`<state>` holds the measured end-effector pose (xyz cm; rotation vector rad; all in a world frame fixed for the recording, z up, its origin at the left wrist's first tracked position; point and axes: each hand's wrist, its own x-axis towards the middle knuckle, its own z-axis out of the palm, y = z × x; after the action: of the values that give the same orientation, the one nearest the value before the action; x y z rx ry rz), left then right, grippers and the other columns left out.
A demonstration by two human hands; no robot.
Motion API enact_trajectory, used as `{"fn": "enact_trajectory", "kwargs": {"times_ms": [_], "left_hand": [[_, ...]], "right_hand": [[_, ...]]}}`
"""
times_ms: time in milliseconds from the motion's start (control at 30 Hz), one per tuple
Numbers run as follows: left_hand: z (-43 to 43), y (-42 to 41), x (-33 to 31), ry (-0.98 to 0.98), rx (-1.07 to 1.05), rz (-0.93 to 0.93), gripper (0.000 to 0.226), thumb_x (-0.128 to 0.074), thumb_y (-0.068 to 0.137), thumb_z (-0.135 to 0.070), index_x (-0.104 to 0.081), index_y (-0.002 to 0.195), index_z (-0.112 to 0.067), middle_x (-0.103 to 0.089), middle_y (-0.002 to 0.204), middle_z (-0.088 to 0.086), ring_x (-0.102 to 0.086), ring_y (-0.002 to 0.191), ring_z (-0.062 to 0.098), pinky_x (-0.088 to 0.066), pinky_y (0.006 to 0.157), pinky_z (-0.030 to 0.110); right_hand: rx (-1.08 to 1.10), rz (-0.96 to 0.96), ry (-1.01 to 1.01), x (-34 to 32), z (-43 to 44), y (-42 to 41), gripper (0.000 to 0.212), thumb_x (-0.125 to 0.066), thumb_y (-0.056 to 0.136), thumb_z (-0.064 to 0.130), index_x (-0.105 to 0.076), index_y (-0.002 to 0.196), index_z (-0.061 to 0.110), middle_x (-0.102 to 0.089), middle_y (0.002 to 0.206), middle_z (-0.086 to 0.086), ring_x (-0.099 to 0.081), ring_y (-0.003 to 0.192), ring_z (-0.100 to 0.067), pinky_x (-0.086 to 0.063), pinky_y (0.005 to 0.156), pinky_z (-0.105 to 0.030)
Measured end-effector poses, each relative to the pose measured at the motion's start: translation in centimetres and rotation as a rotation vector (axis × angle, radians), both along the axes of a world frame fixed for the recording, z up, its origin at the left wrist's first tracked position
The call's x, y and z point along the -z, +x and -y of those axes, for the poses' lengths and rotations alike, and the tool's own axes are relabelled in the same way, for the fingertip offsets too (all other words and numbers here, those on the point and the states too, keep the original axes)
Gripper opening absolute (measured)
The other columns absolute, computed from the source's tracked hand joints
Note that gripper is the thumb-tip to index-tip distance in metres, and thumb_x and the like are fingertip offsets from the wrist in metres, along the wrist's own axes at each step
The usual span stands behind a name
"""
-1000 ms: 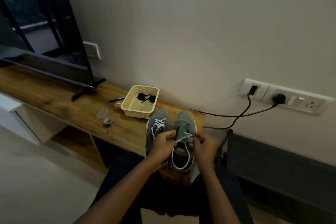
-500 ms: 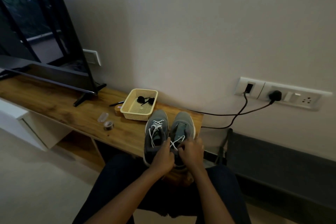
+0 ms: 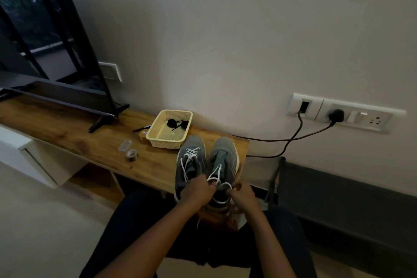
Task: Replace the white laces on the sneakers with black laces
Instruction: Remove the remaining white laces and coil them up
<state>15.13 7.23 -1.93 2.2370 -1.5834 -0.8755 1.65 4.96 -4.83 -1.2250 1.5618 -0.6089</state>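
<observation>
You've got two grey sneakers side by side at the near right end of the wooden shelf [image 3: 67,133], toes pointing at the wall. The right sneaker [image 3: 222,160] has its white lace [image 3: 217,170] mostly pulled out, just a couple of loose loops left near the collar, while the left sneaker [image 3: 190,162] is still laced up with its own white lace [image 3: 189,158] criss-crossed all the way. Your left hand [image 3: 196,192] and right hand [image 3: 242,194] are both pinched shut on that loose lace, down at the heel end of the right shoe. At about 11 o'clock from the shoes sits one cream basket [image 3: 158,137], just beside the left toe, with two coiled black laces [image 3: 177,123] in it. Farther out at 9 o'clock there are two small clear things [image 3: 128,150] I can't make out.
</observation>
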Motion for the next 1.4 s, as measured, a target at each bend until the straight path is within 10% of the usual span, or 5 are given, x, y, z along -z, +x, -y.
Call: {"fn": "enact_trajectory", "kwargs": {"times_ms": [200,467,833,1167,1400], "left_hand": [[0.1,0.1,0.0,-0.153,-0.085,-0.166,0.033,-0.063,0.086,-0.019,-0.047,0.057,-0.020,-0.050,0.058,0.000,-0.055,0.063,0.021,-0.046,0.063,0.033],[2.2,0.4,-2.4,-0.385,-0.098,-0.312,0.014,-0.063,0.087,-0.007,-0.061,0.079,-0.018,-0.068,0.080,0.002,-0.065,0.074,0.016,-0.057,0.073,0.035],[2.4,0.5,-0.2,-0.360,0.285,0.109,0.030,-0.054,0.089,-0.005,-0.072,0.108,-0.018,-0.074,0.099,0.003,-0.068,0.091,0.017,-0.055,0.077,0.036],[-5.8,-0.4,2.7,-0.138,-0.768,-0.925,0.013,-0.047,0.097,-0.010,-0.059,0.093,-0.006,-0.062,0.092,0.010,-0.060,0.080,0.022,-0.050,0.064,0.034],[-4.8,0.1,6.4,0.210,-0.844,-1.068,0.015,-0.038,0.096,0.001,-0.050,0.100,-0.007,-0.053,0.089,0.015,-0.052,0.073,0.024,-0.047,0.061,0.032]], "right_hand": [[0.059,0.030,-0.081,-0.8,-0.2,0.9,0.016,-0.049,0.084,-0.007,-0.050,0.080,0.009,-0.060,0.066,-0.014,-0.057,0.047,-0.019,-0.049,0.041,-0.025],[0.279,0.325,-0.340,-1.3,0.4,1.2,0.015,-0.062,0.084,-0.006,-0.070,0.090,0.006,-0.069,0.085,-0.010,-0.067,0.076,-0.017,-0.056,0.070,-0.025],[-0.213,-0.484,-0.630,0.2,0.0,2.8,0.022,-0.049,0.091,0.014,-0.071,0.096,0.011,-0.065,0.101,-0.003,-0.056,0.101,-0.019,-0.039,0.082,-0.028],[-0.314,-0.611,-0.537,0.0,-0.3,3.2,0.052,-0.032,0.098,0.049,-0.073,0.092,0.018,-0.067,0.099,0.001,-0.039,0.115,-0.012,-0.011,0.103,-0.039],[0.343,0.048,-0.374,-0.1,0.1,1.5,0.038,-0.052,0.091,0.008,-0.046,0.054,0.017,-0.046,0.060,-0.003,-0.042,0.060,-0.017,-0.028,0.053,-0.028]]}}
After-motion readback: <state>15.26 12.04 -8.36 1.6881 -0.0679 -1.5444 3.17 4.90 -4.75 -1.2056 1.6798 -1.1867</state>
